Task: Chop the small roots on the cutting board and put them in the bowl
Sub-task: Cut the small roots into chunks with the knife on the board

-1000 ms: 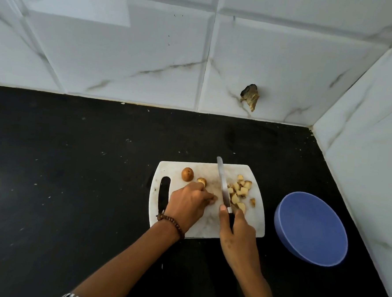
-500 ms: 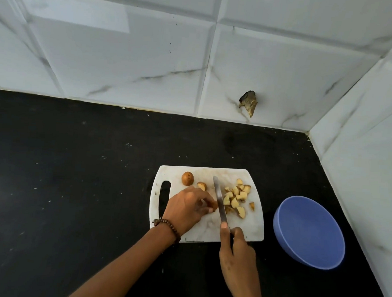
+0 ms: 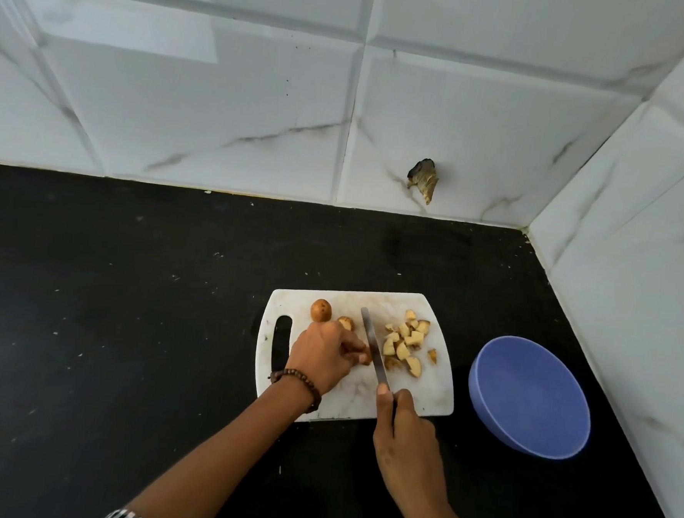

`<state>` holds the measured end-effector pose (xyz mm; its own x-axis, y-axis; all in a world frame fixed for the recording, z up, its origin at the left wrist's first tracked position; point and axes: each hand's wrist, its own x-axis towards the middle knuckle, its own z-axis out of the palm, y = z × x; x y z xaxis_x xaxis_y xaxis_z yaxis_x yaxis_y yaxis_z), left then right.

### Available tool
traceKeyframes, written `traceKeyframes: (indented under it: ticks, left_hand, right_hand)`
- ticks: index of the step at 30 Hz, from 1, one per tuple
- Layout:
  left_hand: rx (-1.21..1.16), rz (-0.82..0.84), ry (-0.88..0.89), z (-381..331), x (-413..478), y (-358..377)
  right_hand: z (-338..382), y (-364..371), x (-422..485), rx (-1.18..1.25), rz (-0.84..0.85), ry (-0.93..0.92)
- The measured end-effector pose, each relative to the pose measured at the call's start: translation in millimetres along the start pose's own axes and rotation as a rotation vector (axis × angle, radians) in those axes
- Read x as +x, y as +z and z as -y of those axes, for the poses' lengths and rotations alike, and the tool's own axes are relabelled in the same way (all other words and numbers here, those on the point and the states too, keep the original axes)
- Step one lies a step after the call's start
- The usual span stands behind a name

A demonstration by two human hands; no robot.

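Observation:
A white cutting board (image 3: 436,400) lies on the black counter. On its far left sits a whole small brown root (image 3: 321,310), with a cut half (image 3: 345,322) beside it. My left hand (image 3: 322,353) pins a root piece (image 3: 363,358) under its fingertips. My right hand (image 3: 405,435) grips the handle of a knife (image 3: 373,346), whose blade rests against that piece. A heap of chopped pieces (image 3: 405,342) lies to the right of the blade. The blue bowl (image 3: 530,396) stands to the right of the board with nothing in it.
The black counter (image 3: 128,326) runs out to the left and toward me. White tiled walls close the back and the right side, meeting in a corner behind the bowl. A chipped hole (image 3: 423,178) marks the back wall.
The knife has shifted left, away from the chopped heap, and now sits against the piece under my left fingers. My right hand has drawn back toward the board's near edge.

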<state>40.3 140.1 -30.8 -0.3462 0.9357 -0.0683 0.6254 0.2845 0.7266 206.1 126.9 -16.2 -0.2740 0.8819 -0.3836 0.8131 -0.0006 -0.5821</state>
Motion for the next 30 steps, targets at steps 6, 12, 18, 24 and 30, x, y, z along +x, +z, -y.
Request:
traceKeyframes:
  ticks: [6,12,18,24,30]
  left_hand:
    - [-0.005,0.016,-0.055,-1.0,3.9,1.8]
    - [0.026,0.021,-0.065,0.5,5.6,5.1]
    - [0.051,-0.005,-0.068,1.2,6.1,9.9]
    - [0.08,-0.019,-0.049,-0.2,6.6,9.1]
    - [0.041,-0.008,-0.066,-4.0,4.5,6.9]
  right_hand:
    - [-1.9,4.6,0.9,0.004,0.024,0.005]
    - [4.6,3.9,-1.6,-0.124,0.017,-0.017]
    - [12.5,9.6,-1.3,-0.221,0.023,0.001]
    - [20.0,5.8,5.1,-0.251,0.03,-0.014]
    - [24.7,1.0,4.1,-0.248,0.055,-0.041]
